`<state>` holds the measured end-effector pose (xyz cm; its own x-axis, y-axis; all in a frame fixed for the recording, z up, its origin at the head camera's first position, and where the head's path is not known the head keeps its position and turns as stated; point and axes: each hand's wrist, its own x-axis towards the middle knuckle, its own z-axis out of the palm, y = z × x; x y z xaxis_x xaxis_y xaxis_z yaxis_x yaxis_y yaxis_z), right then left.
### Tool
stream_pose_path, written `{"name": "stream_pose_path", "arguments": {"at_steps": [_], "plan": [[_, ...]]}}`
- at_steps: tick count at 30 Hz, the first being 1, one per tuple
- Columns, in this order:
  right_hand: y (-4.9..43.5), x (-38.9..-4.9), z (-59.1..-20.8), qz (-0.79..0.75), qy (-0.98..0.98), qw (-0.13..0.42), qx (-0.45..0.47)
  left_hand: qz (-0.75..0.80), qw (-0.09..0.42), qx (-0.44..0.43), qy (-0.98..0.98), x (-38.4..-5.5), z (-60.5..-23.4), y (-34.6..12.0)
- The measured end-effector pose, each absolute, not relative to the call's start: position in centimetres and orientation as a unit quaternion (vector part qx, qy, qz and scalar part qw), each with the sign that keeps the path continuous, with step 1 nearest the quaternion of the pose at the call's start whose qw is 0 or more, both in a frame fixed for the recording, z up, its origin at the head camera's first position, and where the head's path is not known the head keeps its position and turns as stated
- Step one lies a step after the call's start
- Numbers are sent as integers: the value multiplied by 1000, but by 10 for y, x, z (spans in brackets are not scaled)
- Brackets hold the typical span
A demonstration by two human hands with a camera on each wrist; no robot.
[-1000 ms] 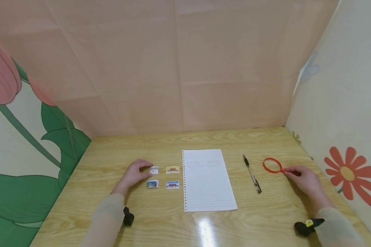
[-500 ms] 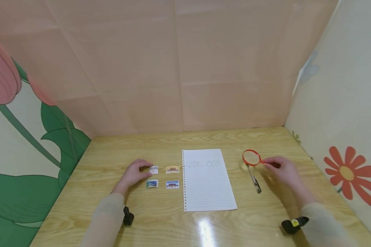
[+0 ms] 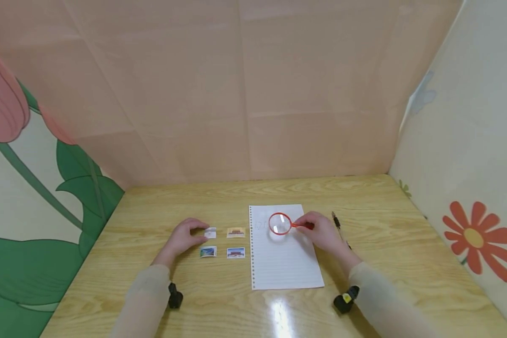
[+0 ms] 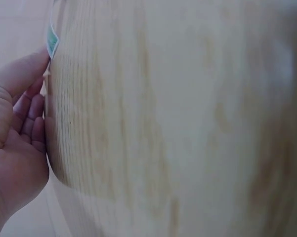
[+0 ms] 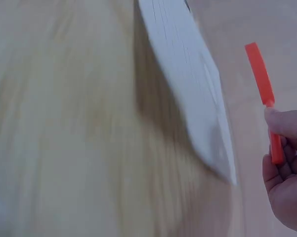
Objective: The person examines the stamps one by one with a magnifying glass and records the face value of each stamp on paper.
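My right hand [image 3: 323, 232] pinches the handle of a red-rimmed magnifying glass [image 3: 280, 224], its lens over the upper part of the lined paper sheet [image 3: 285, 267]. In the right wrist view the magnifying glass [image 5: 261, 74] appears edge-on, raised above the table. On the left, my left hand [image 3: 185, 237] rests on the table, thumb and forefinger tips spread at the left edge of a pale stamp [image 3: 210, 233]. Close by lie a green-blue stamp [image 3: 208, 252], a yellow stamp [image 3: 236, 232] and a blue stamp with a red building [image 3: 235, 253].
A pen [image 3: 336, 219] lies right of the sheet, partly hidden behind my right hand and wrist. Pencil-like writing [image 3: 259, 225] shows near the sheet's top, partly under the lens. The wooden table [image 3: 219, 307] meets a pink backdrop [image 3: 186, 141] behind.
My right hand has carried the magnifying glass leftward from the table's right side, past the pen, to above the sheet. The left hand and stamps have stayed in place.
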<state>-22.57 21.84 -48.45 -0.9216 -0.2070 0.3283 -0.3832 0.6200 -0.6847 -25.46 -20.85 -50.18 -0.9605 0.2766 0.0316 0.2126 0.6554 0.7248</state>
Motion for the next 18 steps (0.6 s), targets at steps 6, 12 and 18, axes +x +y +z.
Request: {"name": "stream_pose_path", "arguments": {"at_steps": [6, 12, 18], "plan": [[164, -235, -482, 406, -886, 100, 202, 393, 43, 134, 909, -255, -503, -209], [118, -243, -486, 398, -886, 95, 217, 391, 40, 136, 909, -256, -505, -210], [82, -243, -485, 410, -885, 79, 205, 387, 38, 142, 910, -256, -504, -210]]}}
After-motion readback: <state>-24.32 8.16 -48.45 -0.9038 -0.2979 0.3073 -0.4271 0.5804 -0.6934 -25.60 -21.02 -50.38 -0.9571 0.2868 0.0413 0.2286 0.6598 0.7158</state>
